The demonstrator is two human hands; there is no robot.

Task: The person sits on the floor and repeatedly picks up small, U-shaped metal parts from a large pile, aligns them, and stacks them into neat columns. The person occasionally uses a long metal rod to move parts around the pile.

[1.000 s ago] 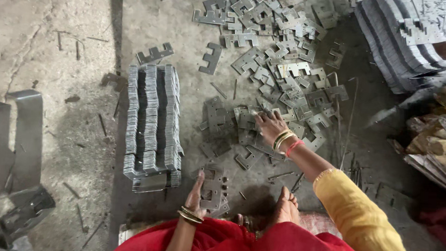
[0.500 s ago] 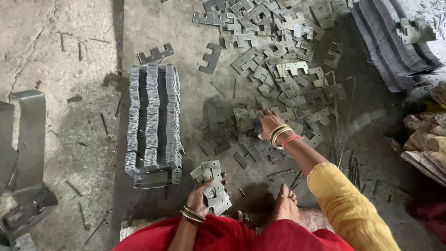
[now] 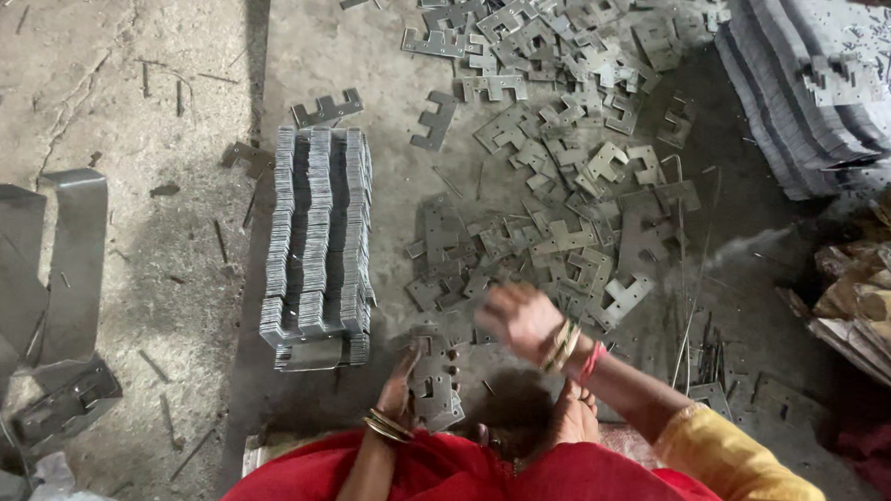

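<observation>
The stamped metal plates (image 3: 566, 236) scattered on the floor are dull grey, each cut in a toothed, comb-like outline. The neat stack of plates (image 3: 321, 240) is the same grey, its edges making fine ribbed lines in three rows. The concrete floor (image 3: 141, 117) is pale grey-brown, cracked and speckled. A red garment (image 3: 475, 487) covers the lap; the sleeve (image 3: 746, 474) is mustard yellow. Gold bangles (image 3: 560, 346) and a red thread (image 3: 591, 362) ring the right wrist.

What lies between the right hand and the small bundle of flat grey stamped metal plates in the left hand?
Nothing visible: the right hand is beside the plate bundle held by the left hand.
</observation>
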